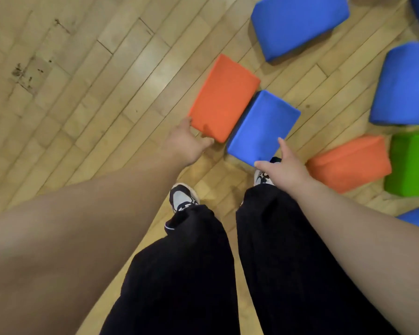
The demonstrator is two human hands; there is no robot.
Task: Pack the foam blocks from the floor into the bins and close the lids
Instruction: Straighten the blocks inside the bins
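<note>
Foam blocks [300, 22] lay on the wooden floor [82, 81], an orange block [224, 97] and a blue block [261, 124] touching side by side. Both arms reached down: the left hand [186, 143], spread open, touched the orange block's near end. The right hand [282, 168], also open, rested a finger on the blue block.

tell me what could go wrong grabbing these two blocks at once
Slip: the left hand touches only a near corner of the orange block, the right hand only a corner of the blue block, so either could tip or drop when lifted. Trip: the second orange block lies close beside the right shoe.
</note>
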